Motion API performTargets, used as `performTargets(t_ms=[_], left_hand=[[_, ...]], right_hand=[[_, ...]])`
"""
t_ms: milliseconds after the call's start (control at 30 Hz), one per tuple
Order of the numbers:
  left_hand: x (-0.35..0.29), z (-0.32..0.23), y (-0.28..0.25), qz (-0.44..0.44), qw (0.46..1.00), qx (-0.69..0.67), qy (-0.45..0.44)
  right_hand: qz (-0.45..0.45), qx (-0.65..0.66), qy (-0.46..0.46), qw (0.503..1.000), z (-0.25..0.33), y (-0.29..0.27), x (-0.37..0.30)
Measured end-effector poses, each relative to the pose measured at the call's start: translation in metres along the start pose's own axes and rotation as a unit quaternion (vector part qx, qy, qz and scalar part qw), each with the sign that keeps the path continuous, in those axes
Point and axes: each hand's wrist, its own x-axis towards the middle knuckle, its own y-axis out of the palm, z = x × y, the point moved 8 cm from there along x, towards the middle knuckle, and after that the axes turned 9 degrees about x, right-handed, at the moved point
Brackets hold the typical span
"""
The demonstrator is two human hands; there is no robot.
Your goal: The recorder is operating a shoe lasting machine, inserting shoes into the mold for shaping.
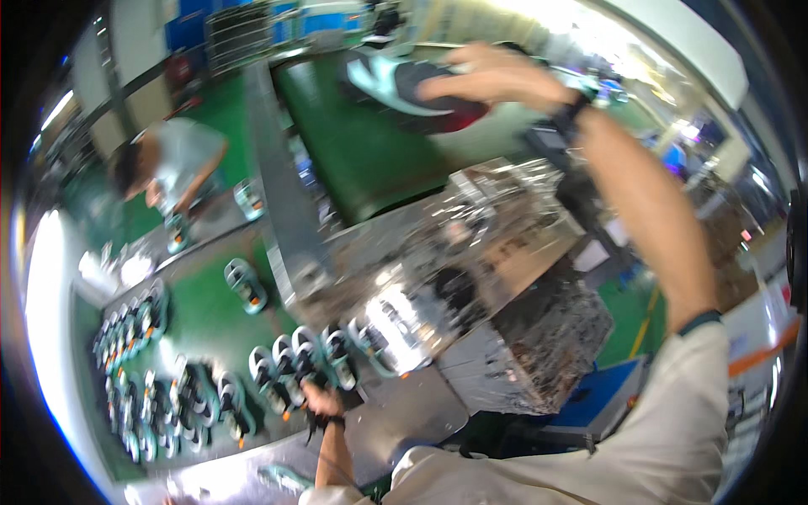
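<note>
Raised high over the far conveyor, my right hand grips a sneaker with a dark upper, a pale teal side and a red patch near the hand; motion smears it. My right arm is stretched up and forward. Low at the front, my left hand is closed at the near end of a dark sneaker in a row on the green surface. White-and-black sneakers with teal soles stand close on its left, and another sneaker is on its right.
More sneakers line the left side in rows, and a single one lies farther back. Across the metal rail a co-worker bends over other shoes. A plastic-wrapped box stands right of the bench, near the green conveyor belt.
</note>
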Motion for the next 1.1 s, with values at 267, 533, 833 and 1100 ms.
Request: performTargets(t_ms=[267,533,833,1100], left_hand=[[-0.045,-0.197,-0.009,0.290,0.952,-0.025,0.095],[-0.182,-0.537,-0.108,0.757,0.457,-0.466,-0.029],[-0.400,-0.648,-0.189,0.924,-0.020,-0.314,-0.215],[-0.615,-0.627,-0.239,0.925,0.201,-0.286,0.148]], right_hand=[[-0.195,-0.095,-0.146,0.965,-0.052,-0.004,-0.037],[-0.359,-0.138,-0.215,0.897,-0.051,-0.062,-0.319],[-0.318,-0.302,0.148,0.886,-0.065,0.006,-0.607],[-0.697,0.409,0.198,0.554,-0.064,0.129,-0.886]])
